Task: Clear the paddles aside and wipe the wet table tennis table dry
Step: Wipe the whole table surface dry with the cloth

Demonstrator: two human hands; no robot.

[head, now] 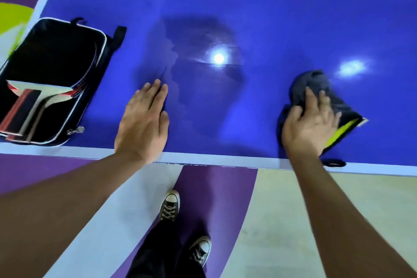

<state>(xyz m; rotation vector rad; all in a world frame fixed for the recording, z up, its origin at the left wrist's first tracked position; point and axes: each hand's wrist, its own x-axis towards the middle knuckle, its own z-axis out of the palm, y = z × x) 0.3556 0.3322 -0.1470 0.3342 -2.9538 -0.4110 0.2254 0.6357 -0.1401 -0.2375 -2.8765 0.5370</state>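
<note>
Cloth (316,88): dark grey, with a yellow-green trim strip, bunched at right of centre on the blue surface (270,7) near its front edge. My right hand (309,124) presses down on it with fingers spread, not clenched; the edges are blurred. My left hand (143,124) lies flat and open on the bare surface, left of centre.

Handling, judged: the cloth is soft, light and limp, and will fold over itself. A flat palm on top should work better than a pinch. The wet film (198,97) at centre looks slick, so the cloth should glide.

Paddles (33,101): far left, in an open black zip case (56,52). They look stiff and light, best taken by the handles or moved with the case.

Counts: cloth 1; case 1; paddles 2 as far as I can tell, since they overlap; lamp glares on the surface 2.
</note>
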